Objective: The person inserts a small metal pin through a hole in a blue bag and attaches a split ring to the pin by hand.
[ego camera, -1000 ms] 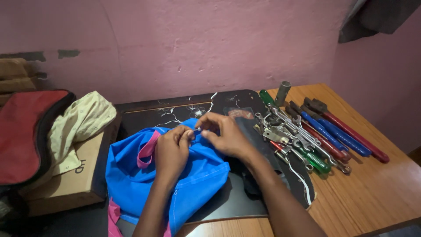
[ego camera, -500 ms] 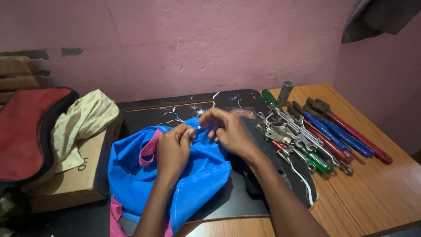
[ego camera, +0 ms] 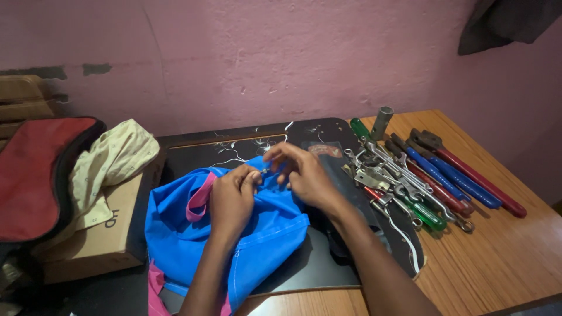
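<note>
**Two hands pinching at a blue bag**

Head view: The blue bag (ego camera: pixel 234 234) is lying on a black board (ego camera: pixel 328 263), low and left of centre, with a pink strap (ego camera: pixel 199 199) showing at its 10 o'clock and more pink at its 7 o'clock edge. The left hand (ego camera: pixel 231 199) is resting on the bag, its thumb and forefinger pinching a small metal piece (ego camera: pixel 264 171) at the bag's 12 o'clock edge. The right hand (ego camera: pixel 301 175) is sitting at 3 o'clock of the left, its fingertips closing on the same spot; what exactly it is gripping is too small to tell. At 3 o'clock of the hands, a heap of tools (ego camera: pixel 410 181) is lying across the board and the wooden table (ego camera: pixel 497 257). At 9 o'clock, a cardboard box (ego camera: pixel 99 240) is carrying a cream cloth (ego camera: pixel 111 164) and a red cushion (ego camera: pixel 35 169).
</note>
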